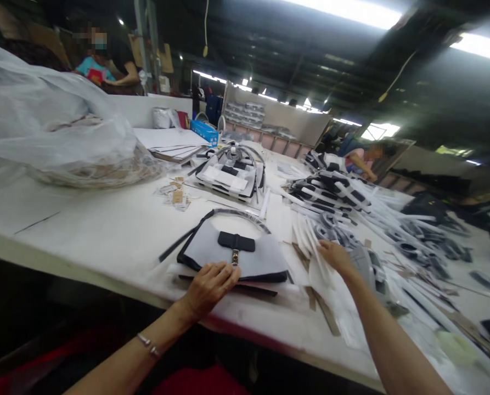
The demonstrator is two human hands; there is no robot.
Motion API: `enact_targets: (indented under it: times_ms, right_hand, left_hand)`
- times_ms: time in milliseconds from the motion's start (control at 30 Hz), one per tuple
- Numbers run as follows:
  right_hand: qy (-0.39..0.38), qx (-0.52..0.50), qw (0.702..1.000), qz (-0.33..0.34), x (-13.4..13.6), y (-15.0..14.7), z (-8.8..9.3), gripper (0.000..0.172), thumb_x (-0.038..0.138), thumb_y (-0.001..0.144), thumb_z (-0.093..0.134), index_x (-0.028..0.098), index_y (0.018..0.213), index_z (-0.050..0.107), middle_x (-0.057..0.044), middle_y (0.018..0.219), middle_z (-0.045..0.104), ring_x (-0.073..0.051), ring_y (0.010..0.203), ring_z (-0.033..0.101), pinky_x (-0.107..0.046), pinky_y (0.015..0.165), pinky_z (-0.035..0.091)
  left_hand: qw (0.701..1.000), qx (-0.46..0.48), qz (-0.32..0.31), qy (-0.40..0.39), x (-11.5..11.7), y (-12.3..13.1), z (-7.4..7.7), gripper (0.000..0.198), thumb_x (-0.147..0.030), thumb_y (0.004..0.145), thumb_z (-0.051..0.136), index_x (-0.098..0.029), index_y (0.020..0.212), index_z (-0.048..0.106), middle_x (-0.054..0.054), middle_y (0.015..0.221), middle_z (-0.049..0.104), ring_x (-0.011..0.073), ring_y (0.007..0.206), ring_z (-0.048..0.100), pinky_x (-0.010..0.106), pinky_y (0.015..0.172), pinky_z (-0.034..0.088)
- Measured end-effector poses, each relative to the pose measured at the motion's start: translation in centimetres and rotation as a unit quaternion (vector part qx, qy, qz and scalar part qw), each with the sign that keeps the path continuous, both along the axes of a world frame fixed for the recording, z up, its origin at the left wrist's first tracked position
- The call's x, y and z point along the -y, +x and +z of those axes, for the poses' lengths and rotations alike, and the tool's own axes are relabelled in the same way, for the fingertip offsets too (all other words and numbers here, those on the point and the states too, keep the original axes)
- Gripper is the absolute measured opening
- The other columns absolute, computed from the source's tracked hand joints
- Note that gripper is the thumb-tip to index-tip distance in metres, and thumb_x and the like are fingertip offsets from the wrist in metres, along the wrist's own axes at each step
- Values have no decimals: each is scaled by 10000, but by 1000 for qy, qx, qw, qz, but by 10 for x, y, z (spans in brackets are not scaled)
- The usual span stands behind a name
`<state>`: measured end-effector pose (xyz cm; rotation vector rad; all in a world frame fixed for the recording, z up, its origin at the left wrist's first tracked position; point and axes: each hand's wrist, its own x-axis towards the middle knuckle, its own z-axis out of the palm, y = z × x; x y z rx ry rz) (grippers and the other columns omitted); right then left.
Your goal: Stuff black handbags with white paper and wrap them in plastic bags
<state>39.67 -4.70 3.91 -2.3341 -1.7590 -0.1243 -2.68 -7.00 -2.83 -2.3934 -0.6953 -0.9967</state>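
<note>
A handbag (203, 247) with a pale front and black edging lies on the table before me, its wrapped handle arched toward the back. It has a black strap tab (245, 241) with a gold clasp (235, 257). My left hand (214, 285) is closed at the bag's near edge, fingertips just below the clasp. To the right, my right hand (333, 257) pinches the edge of a stack of thin white sheets (308, 236); their material is unclear. A dark strip (253, 289) sticks out under the bag's front.
Behind stands another wrapped bag (228, 175), with small tags (178, 196) to its left. A big clear plastic bag (63, 131) fills the left side. Black-and-white bags (331, 189) and wrapped parts (413, 247) crowd the right. Other people work farther off.
</note>
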Motion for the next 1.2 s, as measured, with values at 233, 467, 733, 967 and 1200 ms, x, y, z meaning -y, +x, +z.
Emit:
enact_targets:
  times_ms: [233,467,733,967,1200]
  right_hand:
    - [12,69,995,-73,12,-9,19,454,67,822,440,91,1212,672,-209,937,743,-315,880,718,-419,791,509]
    - [283,67,918,268,26,-146,47,464,71,934,357,177,1320,590,-96,1325,633,-216,1280,547,-401,1084,434]
    - [151,57,891,425,42,-216,-11,497,-2,850,471,201,1280,614,-84,1296,655,-256,1219,596,-448,1047,487]
    - [105,70,901,415,46,-220,-10,438,37,868,532,203,1264,620,-101,1270,669,-277,1163,629,-462,1009,509]
    - [109,-49,912,392,38,-212,9,425,70,901,465,240,1246,645,-67,1213,701,-221,1102,660,-391,956,536]
  left_hand:
    - [1000,-14,12,-20,1,-1,-1,284,-149,971,471,-193,1235,568,82,1102,678,188,1034,605,332,837,447]
    - [999,-25,3,-27,1,-2,-1,286,-144,965,487,-194,1239,555,74,1083,678,195,1022,615,339,837,451]
    - [999,-30,14,-40,3,-1,0,243,-180,965,498,-196,1195,576,67,1068,676,169,894,625,327,784,468]
    - [998,-35,16,-40,4,-4,-3,286,-138,964,463,-204,1228,552,80,1129,659,168,873,611,330,752,437]
    - [999,-21,14,-35,4,-4,-1,301,-131,962,478,-211,1243,549,72,1110,663,165,917,612,322,782,434]
